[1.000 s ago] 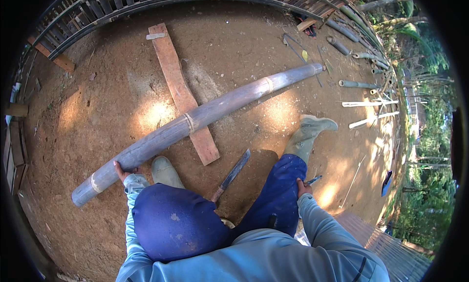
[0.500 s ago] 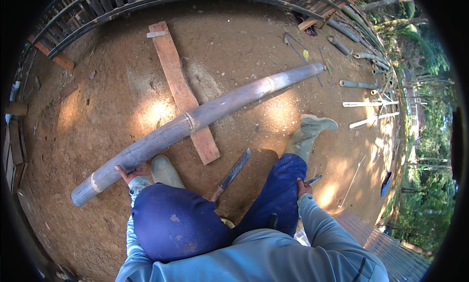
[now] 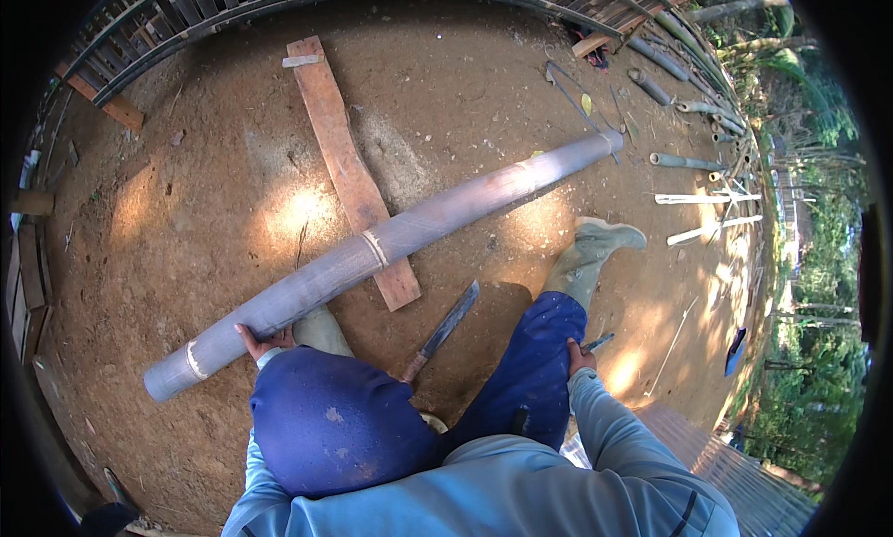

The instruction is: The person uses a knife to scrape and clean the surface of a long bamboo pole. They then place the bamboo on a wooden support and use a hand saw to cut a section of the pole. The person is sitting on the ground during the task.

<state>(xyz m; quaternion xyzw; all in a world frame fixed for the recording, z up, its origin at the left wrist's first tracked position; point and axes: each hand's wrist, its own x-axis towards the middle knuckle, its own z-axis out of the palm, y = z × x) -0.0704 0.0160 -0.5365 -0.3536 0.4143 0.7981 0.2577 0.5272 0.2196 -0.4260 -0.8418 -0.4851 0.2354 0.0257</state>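
Note:
A long grey bamboo pole (image 3: 316,278) slants from the lower left up to the far right and lies across a reddish wooden plank (image 3: 344,169). My left hand (image 3: 264,342) grips the pole near its lower left end, with its thumb on top and the other fingers partly hidden. By my right knee, my right hand (image 3: 580,357) is closed around a slim teal thing (image 3: 600,342); only its tip shows, so its kind is unclear. On the dirt between my legs rests a machete (image 3: 448,325), its handle toward me, apart from both hands.
A slatted fence (image 3: 307,5) runs along the far side. Cut bamboo pieces (image 3: 684,160) and pale sticks (image 3: 693,199) lie at the right. A corrugated sheet (image 3: 716,472) is at the lower right. My boots (image 3: 595,253) stand either side of the machete.
The bamboo pole has turned and shifted slightly to the right under my left hand, which moved with it. My right hand stays by the knee. A dark shape has appeared at the lower left edge.

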